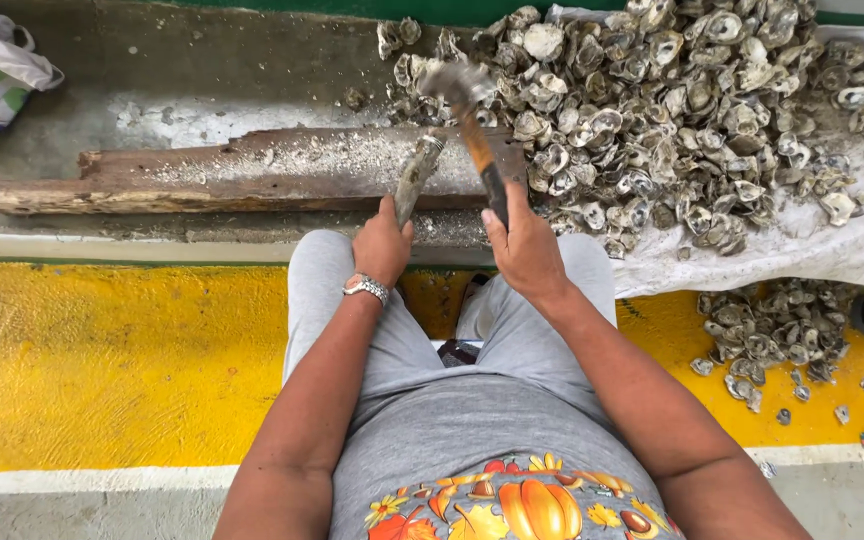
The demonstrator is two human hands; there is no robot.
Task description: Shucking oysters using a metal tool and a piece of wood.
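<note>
Sitting over yellow floor [102, 360]; left hand [382, 245] grips oyster [416, 175], right hand [522, 250] grips hammer [472, 120], plank [232, 170].

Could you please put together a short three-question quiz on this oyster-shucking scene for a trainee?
1. True or false: the left hand holds an oyster against the wooden plank.
2. What does the right hand grip?
3. Where is the big shell pile: A, left of the plank; B, right of it on a white sheet; C, on the lap?

Key: 1 true. 2 a hammer, its head blurred. 3 B.
</note>
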